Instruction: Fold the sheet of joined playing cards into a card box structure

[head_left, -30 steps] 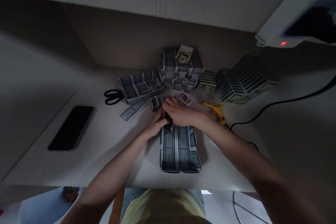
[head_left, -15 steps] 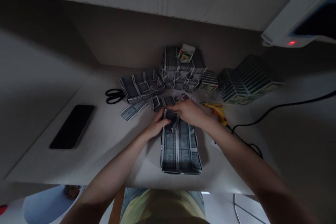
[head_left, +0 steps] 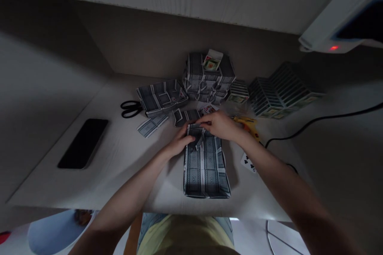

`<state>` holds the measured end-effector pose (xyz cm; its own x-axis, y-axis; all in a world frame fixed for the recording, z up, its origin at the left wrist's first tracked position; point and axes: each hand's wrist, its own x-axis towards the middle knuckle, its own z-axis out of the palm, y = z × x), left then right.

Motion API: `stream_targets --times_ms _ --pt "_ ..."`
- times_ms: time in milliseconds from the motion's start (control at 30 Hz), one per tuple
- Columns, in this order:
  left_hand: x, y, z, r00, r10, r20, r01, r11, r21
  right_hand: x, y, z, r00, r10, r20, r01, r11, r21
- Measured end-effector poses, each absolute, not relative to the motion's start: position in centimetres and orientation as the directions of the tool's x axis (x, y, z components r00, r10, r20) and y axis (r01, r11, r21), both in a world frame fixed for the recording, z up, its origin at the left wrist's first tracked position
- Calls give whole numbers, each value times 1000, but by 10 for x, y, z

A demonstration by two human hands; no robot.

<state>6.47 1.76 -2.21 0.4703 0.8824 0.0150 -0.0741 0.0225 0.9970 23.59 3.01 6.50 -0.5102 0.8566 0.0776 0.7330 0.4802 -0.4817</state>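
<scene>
A shallow tray made of playing cards (head_left: 201, 171) lies lengthwise on the table in front of me, patterned card backs facing up. My left hand (head_left: 180, 142) grips its far left corner, thumb inside and fingers round the outer wall. At the far wall, my right hand (head_left: 220, 124) is closed, thumb and fingertips pinched at the rim; whether anything small is between them I cannot make out. Just beyond the hands lies a small folded card piece (head_left: 187, 116). Some loose playing cards (head_left: 208, 108) show face up behind it.
A yellow glue gun (head_left: 249, 125) lies right of my right hand, its black cable running right. At the back stand a card-built box (head_left: 209, 81), another card tray (head_left: 161, 95) and stacked card boxes (head_left: 269, 95). Scissors (head_left: 131, 108) and a phone (head_left: 83, 143) lie left.
My right hand has shifted slightly right along the far wall, its fingers now pinched rather than stretched across the corner. A playing card beside my right forearm shows more. My left hand stays put.
</scene>
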Motion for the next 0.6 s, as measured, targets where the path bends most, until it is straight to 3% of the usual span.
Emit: stream_targets --times_ms 600 --pt "67 17 -20 477 876 74 -154 0 988 234 28 54 -451 880 152 703 455 -546"
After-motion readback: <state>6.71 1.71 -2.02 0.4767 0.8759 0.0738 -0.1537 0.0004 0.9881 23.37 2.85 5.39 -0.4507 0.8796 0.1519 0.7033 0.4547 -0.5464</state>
